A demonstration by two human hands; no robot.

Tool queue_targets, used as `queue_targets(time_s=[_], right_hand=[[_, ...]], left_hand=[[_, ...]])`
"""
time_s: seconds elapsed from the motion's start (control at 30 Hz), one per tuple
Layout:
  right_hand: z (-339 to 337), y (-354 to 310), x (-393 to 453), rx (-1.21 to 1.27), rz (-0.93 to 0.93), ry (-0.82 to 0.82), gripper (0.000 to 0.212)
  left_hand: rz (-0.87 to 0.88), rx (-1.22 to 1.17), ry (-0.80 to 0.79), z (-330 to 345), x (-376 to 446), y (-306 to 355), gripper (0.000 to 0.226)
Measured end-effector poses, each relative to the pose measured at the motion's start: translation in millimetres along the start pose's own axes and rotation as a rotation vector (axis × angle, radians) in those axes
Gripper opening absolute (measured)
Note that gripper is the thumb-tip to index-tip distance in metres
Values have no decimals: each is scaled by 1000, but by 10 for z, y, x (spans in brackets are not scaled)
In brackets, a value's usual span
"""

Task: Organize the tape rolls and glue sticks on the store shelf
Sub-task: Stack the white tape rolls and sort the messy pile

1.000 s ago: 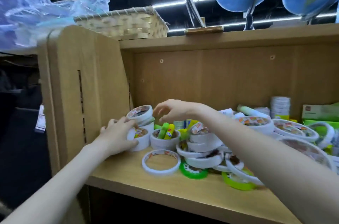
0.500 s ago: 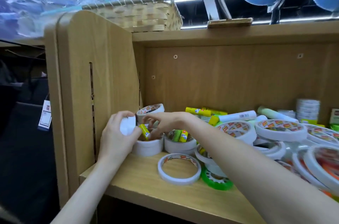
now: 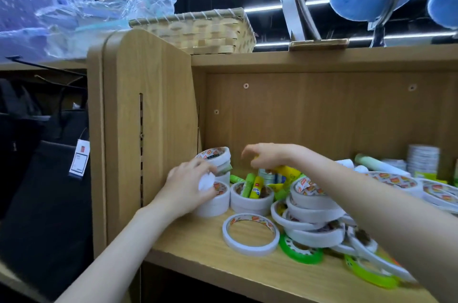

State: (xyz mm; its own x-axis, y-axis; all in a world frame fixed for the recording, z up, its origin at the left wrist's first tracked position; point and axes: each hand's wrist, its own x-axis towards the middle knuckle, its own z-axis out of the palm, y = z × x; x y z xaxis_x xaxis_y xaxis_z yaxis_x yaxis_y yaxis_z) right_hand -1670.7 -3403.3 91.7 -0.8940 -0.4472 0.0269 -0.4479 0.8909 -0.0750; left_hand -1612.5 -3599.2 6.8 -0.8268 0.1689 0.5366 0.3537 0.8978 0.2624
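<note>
The left hand (image 3: 184, 187) grips a small white object (image 3: 206, 181), blurred, against the white tape roll stack (image 3: 215, 199) by the shelf's left wall. The right hand (image 3: 269, 156) hovers with curled fingers over the glue sticks (image 3: 252, 185) standing inside a tape roll (image 3: 251, 199); whether it holds anything cannot be told. A loose roll (image 3: 250, 233) lies near the shelf (image 3: 210, 250) front edge.
</note>
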Motion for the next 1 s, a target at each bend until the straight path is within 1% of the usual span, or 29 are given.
queue_targets(time_s=[0.07,0.1,0.13,0.2,0.27,0.37,0.4,0.47,0.5,0.57,0.63,0.73,0.8,0.93,1.0], right_hand=[[114,-27,24,-59,2,-89,44],[163,-42,51,-115,5,-116,46],[214,-53,89,-165,11,-125,48],[301,-99,132,-185,41,-114,55],[367,-107,155,-108,72,-54,58],[367,-73,133,-16,72,42,50],[335,-47,121,23,60,85,43],[232,35,123,150,59,214,20],[166,79,138,201,79,276,16],[65,149,197,248,118,329,20],[10,163,268,248,138,305,22],[-1,107,378,221,94,206,24],[31,65,470,176,65,142,33],[117,7,634,117,72,42,50],[115,-37,700,93,85,14,56]], left_hand=[[1,64,-143,-87,81,58,57],[-1,78,-194,-121,116,85,58],[0,88,-231,-149,147,104,58],[1,88,-273,-168,196,112,48],[-2,64,-284,-169,232,101,36],[-38,36,-247,-193,277,87,19],[-47,48,-235,-211,285,89,17],[-64,24,-220,-245,296,87,16],[-78,-21,-215,-258,306,84,16],[-106,-106,-193,-275,323,92,19],[-110,-112,-156,-272,365,106,30],[-91,-63,-130,-232,509,134,44],[-102,15,-140,-195,646,144,48],[-147,242,-256,-115,878,152,52],[-137,291,-327,-66,974,112,55]])
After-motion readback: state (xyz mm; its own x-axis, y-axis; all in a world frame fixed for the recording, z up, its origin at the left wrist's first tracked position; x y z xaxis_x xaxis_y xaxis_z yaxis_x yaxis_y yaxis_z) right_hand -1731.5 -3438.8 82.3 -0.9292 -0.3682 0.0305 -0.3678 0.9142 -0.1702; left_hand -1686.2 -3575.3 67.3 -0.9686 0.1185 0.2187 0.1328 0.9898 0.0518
